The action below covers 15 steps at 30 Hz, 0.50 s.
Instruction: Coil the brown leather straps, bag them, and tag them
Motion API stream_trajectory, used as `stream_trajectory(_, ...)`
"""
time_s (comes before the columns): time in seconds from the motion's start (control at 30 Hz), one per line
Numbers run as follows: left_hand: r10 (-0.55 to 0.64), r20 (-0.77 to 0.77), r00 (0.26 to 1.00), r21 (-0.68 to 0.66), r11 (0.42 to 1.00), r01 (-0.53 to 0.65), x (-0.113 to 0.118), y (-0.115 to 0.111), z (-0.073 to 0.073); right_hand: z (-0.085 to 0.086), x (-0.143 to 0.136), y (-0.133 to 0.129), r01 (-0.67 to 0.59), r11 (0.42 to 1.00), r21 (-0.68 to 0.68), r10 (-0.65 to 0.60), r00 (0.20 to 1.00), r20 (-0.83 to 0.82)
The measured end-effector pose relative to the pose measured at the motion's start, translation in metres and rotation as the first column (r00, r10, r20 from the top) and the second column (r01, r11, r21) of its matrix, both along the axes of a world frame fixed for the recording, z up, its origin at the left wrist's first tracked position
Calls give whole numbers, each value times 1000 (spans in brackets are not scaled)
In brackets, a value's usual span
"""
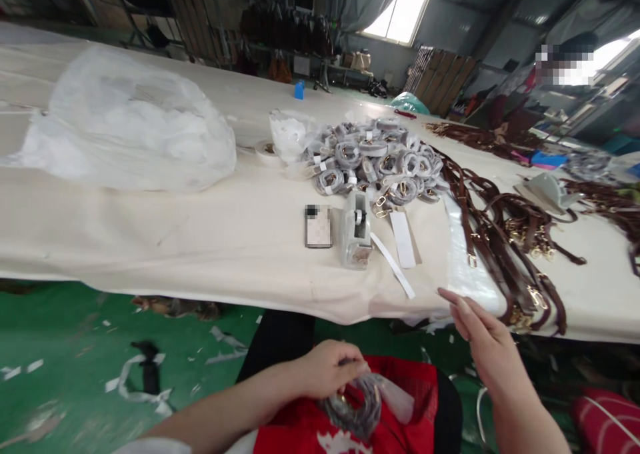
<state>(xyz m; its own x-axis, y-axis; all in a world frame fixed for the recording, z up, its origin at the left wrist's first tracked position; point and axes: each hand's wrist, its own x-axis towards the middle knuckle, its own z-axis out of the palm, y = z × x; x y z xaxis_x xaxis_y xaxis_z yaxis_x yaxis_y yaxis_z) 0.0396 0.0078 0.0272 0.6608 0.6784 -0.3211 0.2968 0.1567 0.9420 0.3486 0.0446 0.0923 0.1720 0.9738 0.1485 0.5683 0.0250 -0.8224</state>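
Note:
My left hand point(335, 369) is closed on a coiled strap point(364, 411) in clear plastic wrap, low over my lap. A loose end of the plastic point(397, 397) sticks out to the right of the coil. Above the table's front edge, my right hand point(480, 331) reaches forward with its fingers stretched out. No held object can be made out at its fingertips. Left of those fingertips, a narrow white paper strip point(393, 265) lies beside a wider white strip point(403, 239). A grey tape dispenser point(357, 231) stands near them, with a phone-like flat object point(319, 227) to its left.
Many wrapped coiled straps point(380, 157) are heaped mid-table. Brown straps with gold buckles point(500, 241) lie at the right. A big clear plastic bag point(140, 127) fills the left. A white roll point(267, 153) sits by the heap. Scraps point(150, 374) litter the green floor.

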Motion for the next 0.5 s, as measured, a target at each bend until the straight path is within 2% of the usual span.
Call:
stream_trajectory(0.07,-27,37,999,-101,994,31,0,1,0,9,0,-27,-9,994,-105,-5,991,-131)
stream_trajectory(0.13,-50,67,996,-125,990,58,2,3,0,20,-3,-52,-27,987,-156,-4,981,-195)
stream_trajectory(0.23,-87,21,996,-129,988,89,9,7,-1,35,-10,-76,-168,958,-230,120,971,-208)
stream_trajectory(0.3,-106,-14,994,-130,986,103,14,10,-3,43,-16,-84,-323,903,-283,293,945,-143)
stream_trajectory(0.4,-119,-25,993,-103,988,115,20,12,-3,53,-23,-85,-511,787,-345,555,831,35)
stream_trajectory(0.5,-128,-38,991,-100,987,124,22,11,-2,59,-25,-83,-575,727,-377,664,728,171)
